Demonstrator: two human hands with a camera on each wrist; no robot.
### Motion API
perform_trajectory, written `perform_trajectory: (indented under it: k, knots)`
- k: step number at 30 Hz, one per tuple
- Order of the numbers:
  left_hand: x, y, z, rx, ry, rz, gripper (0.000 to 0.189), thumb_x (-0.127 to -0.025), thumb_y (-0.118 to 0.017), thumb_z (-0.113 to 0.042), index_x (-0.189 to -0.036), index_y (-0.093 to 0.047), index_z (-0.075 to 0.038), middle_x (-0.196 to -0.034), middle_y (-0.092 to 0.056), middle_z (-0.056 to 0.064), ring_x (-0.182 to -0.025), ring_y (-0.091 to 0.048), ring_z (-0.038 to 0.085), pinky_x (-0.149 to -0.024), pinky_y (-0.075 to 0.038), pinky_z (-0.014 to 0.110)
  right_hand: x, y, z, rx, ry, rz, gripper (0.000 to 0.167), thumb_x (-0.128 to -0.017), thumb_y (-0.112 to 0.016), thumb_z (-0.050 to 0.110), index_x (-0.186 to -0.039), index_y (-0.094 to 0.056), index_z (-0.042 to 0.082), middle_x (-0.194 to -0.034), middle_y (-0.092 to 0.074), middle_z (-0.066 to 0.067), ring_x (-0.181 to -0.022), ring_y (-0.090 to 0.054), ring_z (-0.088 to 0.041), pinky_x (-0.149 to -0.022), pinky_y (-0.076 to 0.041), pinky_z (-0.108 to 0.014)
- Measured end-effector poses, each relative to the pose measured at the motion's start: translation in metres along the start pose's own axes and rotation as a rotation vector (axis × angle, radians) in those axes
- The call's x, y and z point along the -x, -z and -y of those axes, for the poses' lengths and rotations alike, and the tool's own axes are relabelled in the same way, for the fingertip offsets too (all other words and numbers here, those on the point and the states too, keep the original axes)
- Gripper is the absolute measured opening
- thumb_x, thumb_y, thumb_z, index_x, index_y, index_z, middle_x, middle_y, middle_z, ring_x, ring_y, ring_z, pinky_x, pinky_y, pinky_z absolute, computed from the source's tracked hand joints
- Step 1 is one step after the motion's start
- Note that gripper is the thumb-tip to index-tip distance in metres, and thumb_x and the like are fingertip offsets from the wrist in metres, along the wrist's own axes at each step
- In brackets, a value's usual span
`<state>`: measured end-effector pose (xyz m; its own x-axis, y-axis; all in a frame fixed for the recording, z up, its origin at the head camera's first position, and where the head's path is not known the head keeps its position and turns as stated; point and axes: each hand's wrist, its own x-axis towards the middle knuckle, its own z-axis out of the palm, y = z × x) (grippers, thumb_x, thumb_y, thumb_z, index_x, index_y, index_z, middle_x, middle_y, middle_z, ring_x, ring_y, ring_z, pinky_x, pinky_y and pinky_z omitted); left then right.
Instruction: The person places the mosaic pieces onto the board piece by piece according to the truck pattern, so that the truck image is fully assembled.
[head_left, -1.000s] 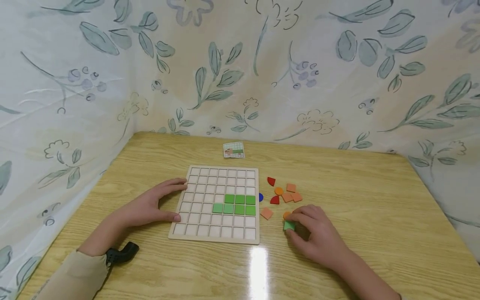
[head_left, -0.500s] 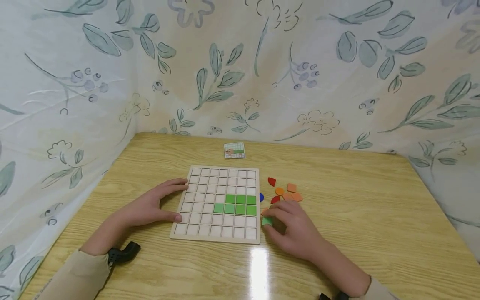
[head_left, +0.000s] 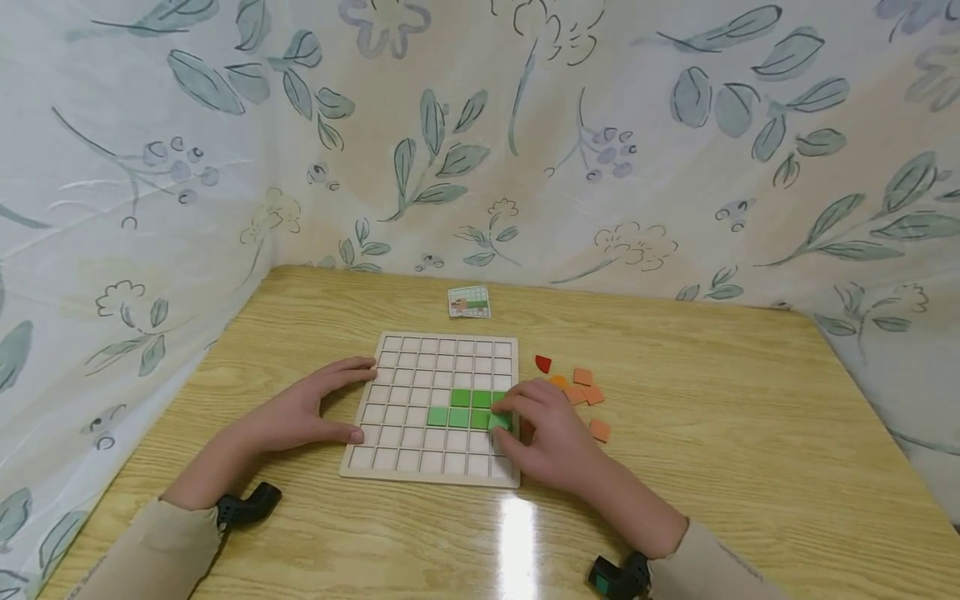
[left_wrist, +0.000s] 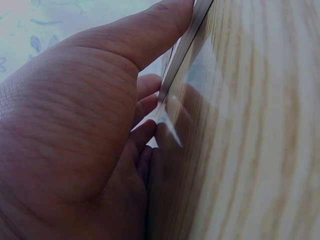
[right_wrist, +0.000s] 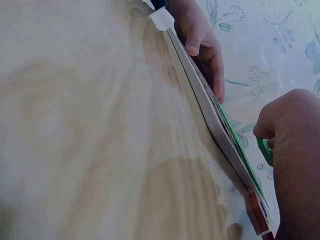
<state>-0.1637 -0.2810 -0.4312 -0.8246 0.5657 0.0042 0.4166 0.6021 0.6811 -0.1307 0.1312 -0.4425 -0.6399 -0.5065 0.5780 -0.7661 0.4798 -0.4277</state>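
My right hand (head_left: 551,433) pinches a light green square tile (head_left: 499,421) between thumb and fingers, over the right columns of the white grid board (head_left: 420,475). In the right wrist view that tile (right_wrist: 265,150) is held just off the board's face. Green square tiles (head_left: 471,398) fill part of two middle rows, darker at the right and lighter at the row's left end. My left hand (head_left: 300,408) rests along the board's left edge, fingers and thumb spread, the thumb touching the frame. In the left wrist view the thumb (left_wrist: 160,27) lies against the board's edge.
To the board's right lie several orange squares (head_left: 582,377), an orange round piece (head_left: 558,381) and a red quarter-circle (head_left: 543,364). The right hand covers other pieces there. A small picture card (head_left: 468,302) lies behind the board. Floral cloth (head_left: 480,167) hangs behind the table.
My right hand has carried the light green tile leftward, from the loose pieces across the board's right edge to over the green tiles. The left hand has stayed at the board's left edge.
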Motion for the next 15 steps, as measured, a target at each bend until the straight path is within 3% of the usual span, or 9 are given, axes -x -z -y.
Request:
perform_trajectory:
  k: [15]
  knots:
    - [-0.001,0.001,0.002,-0.005,-0.003,0.005,0.091,-0.089,-0.092,-0.045,-0.166,-0.05,-0.018,-0.176,-0.034,0.004,-0.163,-0.024,0.039,-0.122,-0.024,0.069,-0.039,-0.027,0.004,0.019,0.005,0.056,0.018,-0.094,-0.082,0.016,-0.11,-0.083,0.007,-0.105,-0.074,-0.002,-0.102,-0.066,-0.022,-0.097,-0.052,-0.045]
